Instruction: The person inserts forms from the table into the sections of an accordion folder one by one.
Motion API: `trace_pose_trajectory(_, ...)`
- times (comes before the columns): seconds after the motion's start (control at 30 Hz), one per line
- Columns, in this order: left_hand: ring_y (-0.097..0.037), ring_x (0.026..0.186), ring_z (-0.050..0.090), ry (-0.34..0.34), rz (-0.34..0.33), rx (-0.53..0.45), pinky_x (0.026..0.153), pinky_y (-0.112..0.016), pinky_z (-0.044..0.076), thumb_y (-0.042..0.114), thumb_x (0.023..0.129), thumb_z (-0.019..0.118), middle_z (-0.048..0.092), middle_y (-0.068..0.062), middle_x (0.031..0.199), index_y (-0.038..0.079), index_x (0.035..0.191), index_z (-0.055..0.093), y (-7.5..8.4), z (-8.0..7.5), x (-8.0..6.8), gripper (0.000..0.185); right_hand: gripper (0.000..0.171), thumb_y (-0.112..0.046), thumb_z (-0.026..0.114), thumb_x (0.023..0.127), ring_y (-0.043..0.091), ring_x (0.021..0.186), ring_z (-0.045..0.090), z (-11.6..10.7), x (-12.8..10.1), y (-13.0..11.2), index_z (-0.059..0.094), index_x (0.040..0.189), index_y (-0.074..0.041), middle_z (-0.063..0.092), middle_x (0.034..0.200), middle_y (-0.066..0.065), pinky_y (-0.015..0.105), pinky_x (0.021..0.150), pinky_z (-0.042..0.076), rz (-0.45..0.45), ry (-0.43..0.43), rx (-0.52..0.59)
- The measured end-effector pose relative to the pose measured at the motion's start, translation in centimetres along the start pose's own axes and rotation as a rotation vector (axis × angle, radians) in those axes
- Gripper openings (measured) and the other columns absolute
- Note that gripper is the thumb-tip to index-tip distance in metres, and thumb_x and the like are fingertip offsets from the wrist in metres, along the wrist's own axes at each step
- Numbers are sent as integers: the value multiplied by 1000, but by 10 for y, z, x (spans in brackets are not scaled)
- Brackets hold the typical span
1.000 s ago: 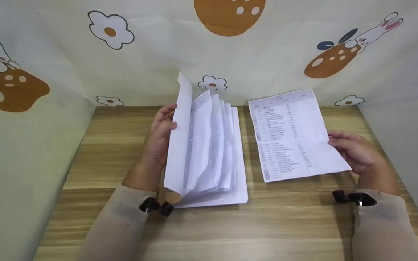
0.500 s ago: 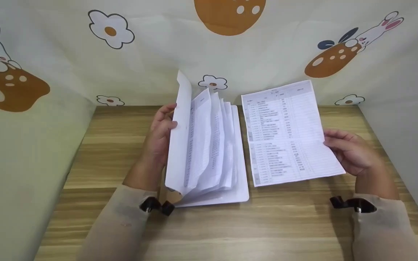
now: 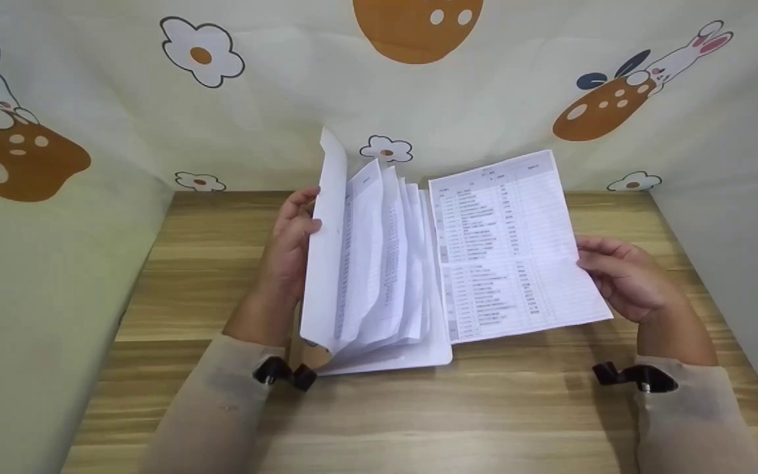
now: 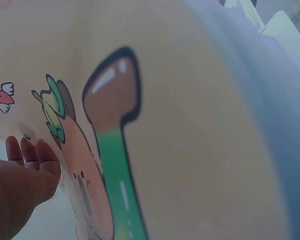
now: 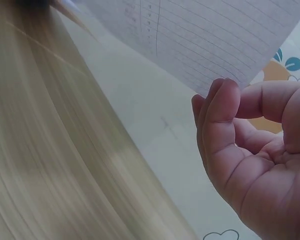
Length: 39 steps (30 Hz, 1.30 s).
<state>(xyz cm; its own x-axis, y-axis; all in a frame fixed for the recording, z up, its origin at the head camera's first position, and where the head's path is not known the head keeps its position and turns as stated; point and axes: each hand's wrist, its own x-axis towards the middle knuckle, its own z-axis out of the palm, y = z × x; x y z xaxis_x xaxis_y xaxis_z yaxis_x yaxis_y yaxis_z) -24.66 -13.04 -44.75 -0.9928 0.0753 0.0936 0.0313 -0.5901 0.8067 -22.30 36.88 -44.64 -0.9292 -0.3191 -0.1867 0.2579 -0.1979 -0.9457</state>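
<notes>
**Loose sheet held beside an open folder**

The table [image 3: 221,263] is wood-grained, walled on three sides by a cloth [image 3: 89,99] printed with flowers and rabbits. On it lies the folder [image 3: 379,276], a thick multi-pocket file propped open, its white leaves fanned upright. The left hand [image 3: 287,250] holds the front cover up from behind, thumb and fingers curled round its edge; the left wrist view shows the fingers [image 4: 35,155] lying against the cover's cartoon print. The folder looks bulky and fairly heavy for paper, its leaves floppy, so it probably needs that propping hand to stay open.

The sheet [image 3: 510,243] is a single printed list, creased across the middle, raised off the table just right of the folder, its left edge overlapping the folder's back leaf. The right hand [image 3: 622,276] pinches its right edge near the crease. The sheet is light, limp and easily bent or torn; a hold at the edge by the fold likely keeps it flattest. In the right wrist view the fingertips [image 5: 225,100] curl at the paper's edge.
</notes>
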Motion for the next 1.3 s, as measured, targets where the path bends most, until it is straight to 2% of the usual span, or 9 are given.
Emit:
trace_pose_trajectory(0.27,-22,107,61,-9,-5,9,79,-28,58,3,91,46,57,-8,128,21,131,58,0,-1,1,46,33,8,51,106,15,94,80,7,-1,-1,72,127,-7,82,112,5,27,79,65,-14,2,-46)
trace_pose_trajectory(0.8,-22,107,62,-8,-3,-4,78,-28,59,1,89,45,56,-7,128,22,130,58,-1,0,1,48,39,15,50,101,15,93,77,18,-6,-5,71,126,-6,78,108,4,28,80,65,-28,-42,-49)
trace_pose_trajectory(1.07,-22,107,61,-2,1,4,78,-27,59,2,89,45,56,-7,129,22,129,59,0,1,2,47,39,16,50,100,15,92,76,22,-8,-7,70,126,-6,77,108,5,27,80,65,-56,-12,-57)
trace_pose_trajectory(1.3,-22,105,62,-7,4,-12,77,-27,59,1,89,45,57,-7,126,22,130,59,-1,0,1,48,39,16,54,99,13,90,75,28,-8,-7,68,127,-7,74,106,3,26,79,64,-35,8,-97)
